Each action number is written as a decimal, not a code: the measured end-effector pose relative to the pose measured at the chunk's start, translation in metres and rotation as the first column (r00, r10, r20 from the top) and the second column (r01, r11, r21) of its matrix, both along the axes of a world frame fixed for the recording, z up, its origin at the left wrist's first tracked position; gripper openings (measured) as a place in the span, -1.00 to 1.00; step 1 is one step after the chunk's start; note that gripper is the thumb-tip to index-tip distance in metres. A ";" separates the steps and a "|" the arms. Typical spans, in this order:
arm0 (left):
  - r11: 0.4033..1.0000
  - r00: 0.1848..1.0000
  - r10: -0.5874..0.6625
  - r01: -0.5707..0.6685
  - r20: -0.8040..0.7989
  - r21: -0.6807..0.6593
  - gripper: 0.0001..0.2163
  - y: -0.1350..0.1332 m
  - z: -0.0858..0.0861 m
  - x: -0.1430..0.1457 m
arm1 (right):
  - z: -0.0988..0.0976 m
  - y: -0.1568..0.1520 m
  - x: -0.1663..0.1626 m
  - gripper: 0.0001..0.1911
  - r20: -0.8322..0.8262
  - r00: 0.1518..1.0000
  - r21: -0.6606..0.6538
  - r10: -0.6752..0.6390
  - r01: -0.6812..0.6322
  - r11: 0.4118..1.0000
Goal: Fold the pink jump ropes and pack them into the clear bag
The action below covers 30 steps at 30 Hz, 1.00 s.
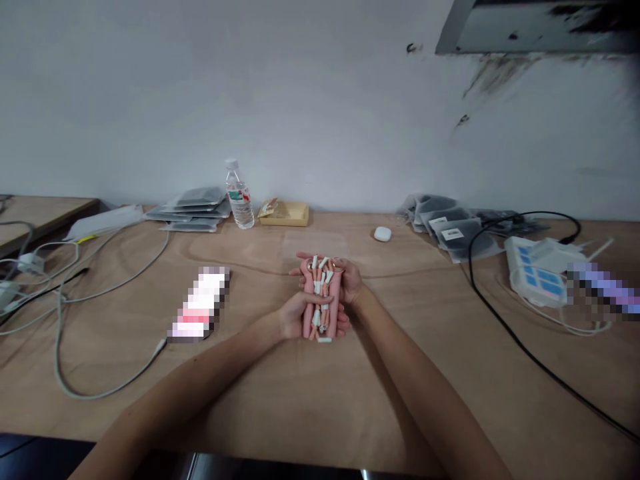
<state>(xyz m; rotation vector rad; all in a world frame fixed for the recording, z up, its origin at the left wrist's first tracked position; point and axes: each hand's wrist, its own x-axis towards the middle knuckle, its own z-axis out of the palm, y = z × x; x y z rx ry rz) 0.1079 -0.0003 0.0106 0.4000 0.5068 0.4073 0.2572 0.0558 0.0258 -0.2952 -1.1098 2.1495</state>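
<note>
A folded beaded jump rope (pixel 324 283), with pink and white beads bunched between two pink handles, is held just above the middle of the table. My left hand (pixel 297 313) grips it from the left, its thumb laid across the beads and its fingertips showing past the right handle. From the upper right, my right hand (pixel 351 280) is closed around the far end, with some fingers passing behind and showing at the left. One white bead (pixel 325 340) sticks out at the near end. Behind the rope lies a flat clear plastic sheet or bag (pixel 315 244).
A water bottle (pixel 241 200), a yellow tray (pixel 287 215) and a white case (pixel 383 234) stand toward the wall. Packaged grey bags (pixel 453 230) lie at right, more packages (pixel 193 208) at left. Phones (pixel 200 303), cables and a power strip (pixel 535 273) lie on both sides.
</note>
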 end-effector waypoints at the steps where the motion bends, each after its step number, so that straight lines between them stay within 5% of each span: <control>1: 1.000 1.000 -0.008 0.008 0.008 0.004 -0.75 0.000 0.000 -0.001 | 0.000 0.000 0.000 -0.25 -0.005 1.000 -0.002 0.001 -0.001 1.000; 30: 1.000 1.000 -0.022 0.022 0.003 0.022 -0.73 0.007 -0.002 -0.007 | -0.011 0.006 0.001 -0.34 0.039 0.999 0.008 -0.036 0.036 0.999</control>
